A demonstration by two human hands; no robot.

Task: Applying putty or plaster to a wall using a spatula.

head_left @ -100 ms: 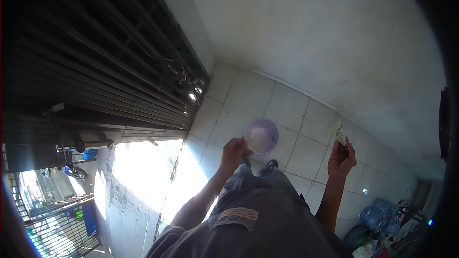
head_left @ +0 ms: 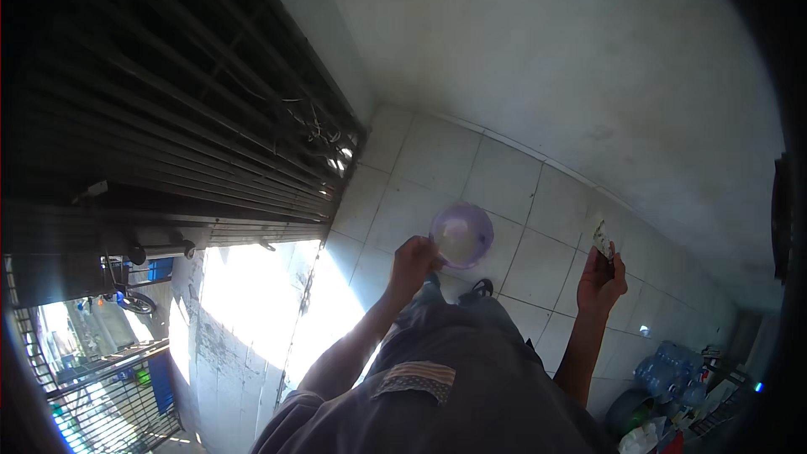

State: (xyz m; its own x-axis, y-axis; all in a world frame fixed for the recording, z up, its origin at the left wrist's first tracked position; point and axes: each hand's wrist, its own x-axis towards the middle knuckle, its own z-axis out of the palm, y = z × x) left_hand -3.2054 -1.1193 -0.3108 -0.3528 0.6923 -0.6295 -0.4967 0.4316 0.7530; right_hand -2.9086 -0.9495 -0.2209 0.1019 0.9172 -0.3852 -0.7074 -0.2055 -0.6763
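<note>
At the far left of the frame, a dark slatted shutter (head_left: pixel 168 143) fills the upper half. Below it, in the lower left corner, a metal gate (head_left: pixel 101 387) opens onto bright daylight, and a sunlit patch falls across the pale wall beside it.

Left of centre, the left hand (head_left: pixel 412 265) is closed on the rim of a purple bowl (head_left: pixel 461 235). The fingers pinch the near edge. The bowl sits at centre frame, held out in front of the body with its mouth facing the camera. This one-handed rim grip appears to keep the bowl level and the pale interior in view. Whether the bowl holds anything cannot be told; the inside reads only as a pale glare.

Below the bowl, a dark shoe (head_left: pixel 479 288) shows on the floor (head_left: pixel 504 176), just above the grey clothing that fills the lower centre.

Right of centre, the right hand (head_left: pixel 601 277) is raised and closed on a small flat packet (head_left: pixel 603 240), which stands up from the fingertips. The hand holds it well apart from the bowl, at about the same height.

The floor is laid with large pale tiles with dark joints. A plain grey wall (head_left: pixel 546 50) takes the upper right. In the lower right corner stand blue water jugs (head_left: pixel 672 366) and mixed clutter.
</note>
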